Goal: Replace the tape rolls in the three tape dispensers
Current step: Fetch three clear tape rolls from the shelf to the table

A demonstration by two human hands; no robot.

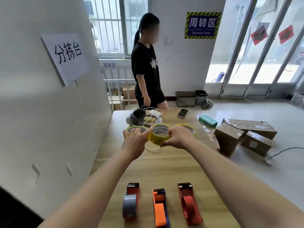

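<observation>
Head view: far along the table (164, 168), the right hand (179, 137) pinches the middle roll (158, 140). The left hand (136, 139) lies flat-fingered on the left roll (131, 128). Gathering several at once, one might slip off the edge (dispensers (158, 209) wait near).
</observation>
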